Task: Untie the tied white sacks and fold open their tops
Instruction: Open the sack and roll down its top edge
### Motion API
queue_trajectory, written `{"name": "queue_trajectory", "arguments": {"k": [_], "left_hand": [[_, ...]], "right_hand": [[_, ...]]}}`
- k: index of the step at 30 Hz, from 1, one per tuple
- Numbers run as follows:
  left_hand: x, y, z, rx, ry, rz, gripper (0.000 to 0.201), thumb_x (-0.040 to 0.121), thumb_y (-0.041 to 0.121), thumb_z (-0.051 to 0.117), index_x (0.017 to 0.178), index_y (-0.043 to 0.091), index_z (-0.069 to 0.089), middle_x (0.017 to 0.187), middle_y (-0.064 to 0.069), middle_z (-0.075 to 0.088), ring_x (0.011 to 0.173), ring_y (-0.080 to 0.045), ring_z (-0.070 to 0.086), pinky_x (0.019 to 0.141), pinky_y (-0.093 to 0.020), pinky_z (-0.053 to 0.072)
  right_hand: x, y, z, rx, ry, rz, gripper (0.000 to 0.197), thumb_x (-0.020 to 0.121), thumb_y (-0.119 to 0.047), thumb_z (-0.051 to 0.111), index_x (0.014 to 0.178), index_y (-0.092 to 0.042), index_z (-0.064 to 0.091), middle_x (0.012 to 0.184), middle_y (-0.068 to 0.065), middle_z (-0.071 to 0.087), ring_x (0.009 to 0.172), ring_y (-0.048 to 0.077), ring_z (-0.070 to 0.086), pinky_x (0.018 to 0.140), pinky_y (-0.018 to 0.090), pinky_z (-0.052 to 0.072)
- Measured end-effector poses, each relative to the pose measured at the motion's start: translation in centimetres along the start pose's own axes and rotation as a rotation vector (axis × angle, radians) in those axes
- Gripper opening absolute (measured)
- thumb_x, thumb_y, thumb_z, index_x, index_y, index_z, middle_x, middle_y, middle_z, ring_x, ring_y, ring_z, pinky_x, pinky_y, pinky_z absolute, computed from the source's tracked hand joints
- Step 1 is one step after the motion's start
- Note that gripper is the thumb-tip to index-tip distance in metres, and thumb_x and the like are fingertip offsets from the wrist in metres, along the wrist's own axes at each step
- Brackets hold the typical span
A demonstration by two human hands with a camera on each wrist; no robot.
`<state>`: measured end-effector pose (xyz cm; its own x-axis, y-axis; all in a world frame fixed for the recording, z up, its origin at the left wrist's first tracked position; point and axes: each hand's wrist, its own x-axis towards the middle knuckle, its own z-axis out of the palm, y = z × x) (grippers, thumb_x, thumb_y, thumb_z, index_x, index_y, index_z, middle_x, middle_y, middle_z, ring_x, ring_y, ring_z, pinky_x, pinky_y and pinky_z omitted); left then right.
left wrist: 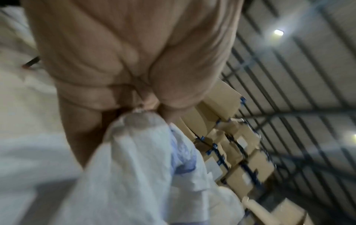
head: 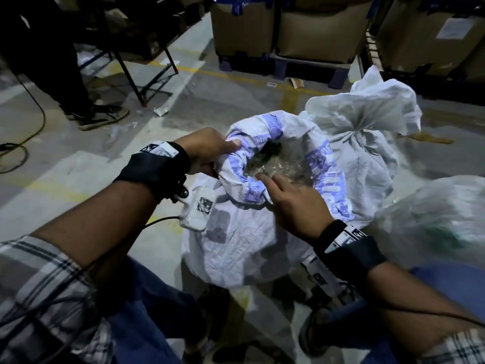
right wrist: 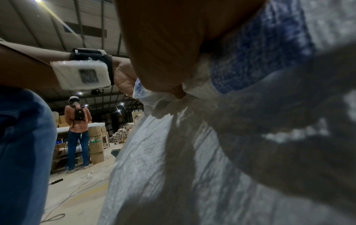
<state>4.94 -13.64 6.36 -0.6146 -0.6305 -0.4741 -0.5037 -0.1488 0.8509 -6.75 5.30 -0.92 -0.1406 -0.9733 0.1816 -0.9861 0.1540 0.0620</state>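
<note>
Nearest the camera, the person's plaid sleeves and jeans framed a white woven sack [head: 236, 243] standing on the concrete floor [head: 78, 164] between their knees. Its mouth was already untied and partly rolled outward, so that a cuff with blue printing [head: 325, 169] ringed the opening; clear plastic wrapping and something green showed inside. The right hand [head: 294, 200] lay on the near edge of the cuff with fingers extended, the forefinger reaching over the rim; the right wrist view suggested the thumb tucked beneath the fold, though whether it truly pinched the cloth could not be told. The left hand [head: 207, 151] gripped the left side of the rim, its thumb on top and fingers curled round a gathered bunch of fabric, as the left wrist view confirmed.

Judging from this, the step in hand was folding the top open on this sack, roughly half done: the right side of the cuff looked smooth, the near-left part was bunched. The next move probably called for spreading that bunch and turning it down evenly.

Just behind stood a second white sack [head: 362, 132], its neck still knotted, and a pale translucent bag [head: 430, 219] to the right. Farther off were another person's shoes [head: 102, 115], a dark frame's legs, and cardboard boxes on pallets [head: 315, 30].
</note>
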Motion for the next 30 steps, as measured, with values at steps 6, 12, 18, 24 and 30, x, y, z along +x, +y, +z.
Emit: {"name": "queue_trajectory", "arguments": {"k": [6, 12, 18, 24, 30], "left_hand": [[0.5, 1.1, -2.3, -0.421, 0.05, -0.153, 0.032, 0.104, 0.007, 0.03, 0.083, 0.003, 0.055, 0.076, -0.014, 0.063, 0.064, -0.023, 0.063, 0.072, -0.041, 0.055], [0.5, 1.7, -5.9, -0.58, 0.114, -0.052, 0.046, 0.092, 0.007, 0.041, 0.058, -0.009, 0.067, 0.056, -0.019, 0.067, 0.046, -0.027, 0.067, 0.066, -0.041, 0.054], [-0.1, 1.1, -4.6, -0.394, -0.128, -0.088, 0.038, 0.083, 0.04, 0.064, 0.09, 0.004, 0.072, 0.087, -0.015, 0.069, 0.072, -0.029, 0.067, 0.066, -0.032, 0.058], [0.6, 0.5, -4.1, 0.71, 0.324, 0.127, 0.045, 0.08, 0.059, 0.07, 0.063, 0.017, 0.066, 0.068, -0.006, 0.062, 0.065, -0.024, 0.056, 0.063, -0.033, 0.046], [1.1, 0.8, -4.5, -0.082, 0.176, -0.038, 0.022, 0.096, 0.031, 0.057, 0.081, 0.015, 0.06, 0.064, -0.001, 0.065, 0.043, -0.012, 0.06, 0.047, -0.018, 0.051]], "right_hand": [[0.6, 0.3, 0.7, 0.092, 0.067, -0.097, 0.089, 0.086, -0.004, 0.053, 0.161, -0.019, 0.009, 0.129, 0.017, 0.05, 0.084, 0.042, 0.06, 0.066, 0.045, 0.05], [-0.3, -1.9, 1.0, 0.143, 0.098, -0.254, 0.067, 0.098, -0.041, 0.052, 0.157, -0.018, 0.032, 0.139, 0.025, 0.045, 0.104, 0.043, 0.052, 0.091, 0.05, 0.044], [-1.0, -3.4, 0.9, 0.112, -0.006, -0.265, 0.057, 0.102, -0.042, 0.042, 0.152, -0.016, 0.04, 0.139, 0.018, 0.048, 0.11, 0.039, 0.05, 0.095, 0.05, 0.044], [-1.1, -3.1, 0.9, 0.123, -0.041, -0.303, 0.053, 0.083, -0.011, 0.062, 0.135, -0.015, 0.057, 0.128, 0.015, 0.052, 0.099, 0.036, 0.053, 0.082, 0.045, 0.048], [-1.7, -4.1, 1.2, 0.07, 0.019, -0.427, 0.021, 0.084, -0.009, 0.052, 0.095, -0.011, 0.07, 0.101, 0.013, 0.061, 0.076, 0.031, 0.056, 0.063, 0.038, 0.041]]}}
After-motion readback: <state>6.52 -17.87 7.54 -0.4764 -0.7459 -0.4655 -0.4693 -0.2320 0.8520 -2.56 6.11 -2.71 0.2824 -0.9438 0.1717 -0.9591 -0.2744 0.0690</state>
